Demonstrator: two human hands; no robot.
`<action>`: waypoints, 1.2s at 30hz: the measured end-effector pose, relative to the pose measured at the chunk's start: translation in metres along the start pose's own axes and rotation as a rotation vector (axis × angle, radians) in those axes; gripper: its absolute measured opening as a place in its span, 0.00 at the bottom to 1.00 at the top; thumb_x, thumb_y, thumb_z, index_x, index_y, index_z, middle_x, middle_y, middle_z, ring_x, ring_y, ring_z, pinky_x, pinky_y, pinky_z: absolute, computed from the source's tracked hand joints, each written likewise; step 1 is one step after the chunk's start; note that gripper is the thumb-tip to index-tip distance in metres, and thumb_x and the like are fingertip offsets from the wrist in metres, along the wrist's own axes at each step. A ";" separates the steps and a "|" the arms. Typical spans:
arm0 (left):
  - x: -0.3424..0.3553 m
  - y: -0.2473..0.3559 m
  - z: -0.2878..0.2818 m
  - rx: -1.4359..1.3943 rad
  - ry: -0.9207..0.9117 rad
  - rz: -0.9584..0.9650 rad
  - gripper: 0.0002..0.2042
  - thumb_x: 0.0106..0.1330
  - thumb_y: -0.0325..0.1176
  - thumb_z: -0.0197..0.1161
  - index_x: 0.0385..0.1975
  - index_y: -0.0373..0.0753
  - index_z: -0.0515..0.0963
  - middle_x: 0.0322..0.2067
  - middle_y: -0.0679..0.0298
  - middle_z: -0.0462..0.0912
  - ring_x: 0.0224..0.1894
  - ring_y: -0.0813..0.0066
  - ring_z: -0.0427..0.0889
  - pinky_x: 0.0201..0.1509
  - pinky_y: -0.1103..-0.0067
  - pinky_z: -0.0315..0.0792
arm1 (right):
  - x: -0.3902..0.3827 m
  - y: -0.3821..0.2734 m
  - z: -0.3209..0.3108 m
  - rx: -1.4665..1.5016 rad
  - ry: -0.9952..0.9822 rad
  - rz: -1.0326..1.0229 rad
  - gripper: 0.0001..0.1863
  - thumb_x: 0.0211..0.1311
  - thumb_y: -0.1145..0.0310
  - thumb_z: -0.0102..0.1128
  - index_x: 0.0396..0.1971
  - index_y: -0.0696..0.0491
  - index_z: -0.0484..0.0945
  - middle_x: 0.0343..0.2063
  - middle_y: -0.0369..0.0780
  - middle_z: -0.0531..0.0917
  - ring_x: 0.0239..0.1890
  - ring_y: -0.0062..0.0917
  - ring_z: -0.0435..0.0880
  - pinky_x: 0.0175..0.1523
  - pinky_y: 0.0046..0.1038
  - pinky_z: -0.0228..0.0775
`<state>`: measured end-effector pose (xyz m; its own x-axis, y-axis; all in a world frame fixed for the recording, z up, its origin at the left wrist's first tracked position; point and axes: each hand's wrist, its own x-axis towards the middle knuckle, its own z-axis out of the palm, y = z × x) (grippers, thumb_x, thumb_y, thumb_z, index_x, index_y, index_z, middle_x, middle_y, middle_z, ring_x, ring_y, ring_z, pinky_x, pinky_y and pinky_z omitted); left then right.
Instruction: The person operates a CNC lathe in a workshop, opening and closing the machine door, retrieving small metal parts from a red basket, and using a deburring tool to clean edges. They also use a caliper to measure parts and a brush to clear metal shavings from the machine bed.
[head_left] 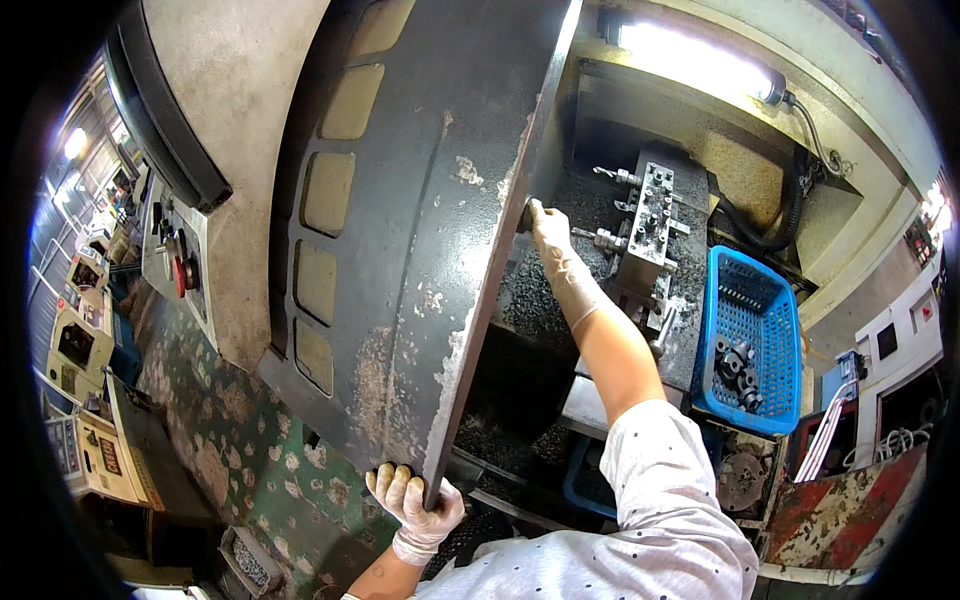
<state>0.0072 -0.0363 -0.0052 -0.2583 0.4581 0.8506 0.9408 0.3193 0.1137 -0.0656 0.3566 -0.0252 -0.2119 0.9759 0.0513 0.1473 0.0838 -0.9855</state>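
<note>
A dark grey sliding door (420, 230) of a lathe, scuffed and with worn paint, stands before me with its edge toward the machine's inside. My left hand (415, 510), in a thin whitish glove with stained fingertips, is closed round the door's lower corner. Past the door's edge reaches my right hand (553, 235), gloved too. Its fingers are closed at a small dark part, mostly hidden behind the door. To the right of that hand stands a tool block (650, 220) with several drills and holders clamped in it.
A blue plastic basket (757, 330) holding several dark metal parts (738, 372) sits right of the tool block. Metal chips (540, 300) cover the machine bed. A lamp (695, 58) glows above. A control panel with a red knob (182, 272) is at the left, over a green, patchy floor (225, 400).
</note>
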 end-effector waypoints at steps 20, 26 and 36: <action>0.000 -0.002 0.004 -0.027 -0.004 0.017 0.25 0.42 0.25 0.48 0.46 0.39 0.54 0.44 0.56 0.58 0.50 0.56 0.56 0.52 0.59 0.45 | -0.024 0.036 0.003 0.150 0.133 -0.511 0.24 0.46 0.68 0.51 0.45 0.56 0.59 0.43 0.46 0.64 0.47 0.33 0.62 0.52 0.26 0.51; 0.000 -0.001 0.002 -0.037 -0.011 0.010 0.24 0.42 0.25 0.48 0.45 0.38 0.55 0.43 0.55 0.58 0.49 0.56 0.56 0.52 0.59 0.45 | -0.016 0.021 -0.005 0.065 -0.009 -0.589 0.22 0.41 0.72 0.55 0.42 0.55 0.64 0.42 0.43 0.67 0.46 0.31 0.65 0.51 0.23 0.54; -0.003 -0.002 -0.004 -0.002 -0.049 0.003 0.23 0.43 0.27 0.50 0.43 0.36 0.55 0.42 0.54 0.58 0.47 0.54 0.58 0.51 0.58 0.46 | -0.001 0.017 0.009 0.313 0.111 -0.191 0.19 0.42 0.61 0.56 0.32 0.59 0.69 0.28 0.41 0.73 0.32 0.24 0.71 0.39 0.22 0.61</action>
<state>0.0073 -0.0419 -0.0062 -0.2660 0.4988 0.8249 0.9420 0.3163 0.1125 -0.0718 0.3547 -0.0437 -0.0988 0.9659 0.2394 -0.1903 0.2178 -0.9573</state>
